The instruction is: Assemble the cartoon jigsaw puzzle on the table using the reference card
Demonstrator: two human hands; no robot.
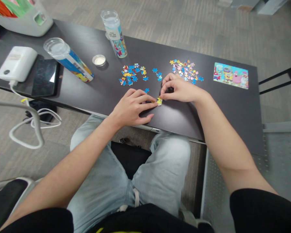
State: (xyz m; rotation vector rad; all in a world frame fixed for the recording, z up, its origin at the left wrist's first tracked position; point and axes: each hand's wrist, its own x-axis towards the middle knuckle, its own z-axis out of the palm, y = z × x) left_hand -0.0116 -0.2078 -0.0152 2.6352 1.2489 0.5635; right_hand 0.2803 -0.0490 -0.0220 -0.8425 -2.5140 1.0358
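Observation:
My right hand [179,88] pinches with thumb and forefinger at the edge of a small yellow jigsaw piece [159,102] near the table's front edge. From the other side my left hand [135,106] lies flat on the table, fingers spread, with fingertips touching the same spot. Other pieces may be under those fingers; they are mostly hidden. Just beyond the left hand sits a single blue piece [146,91]. Two loose piles, a mostly blue and yellow pile of pieces [131,75] and a mixed pink pile of pieces [186,69], lie farther back.
A picture card [231,76] with cartoon figures lies at right on the dark table [232,110]. Two clear tubes, a near tube [70,60] and a far tube [115,35], stand behind a round lid [99,60]. Farther left are a phone [45,77], a white power bank [17,63] and a white bin [36,22].

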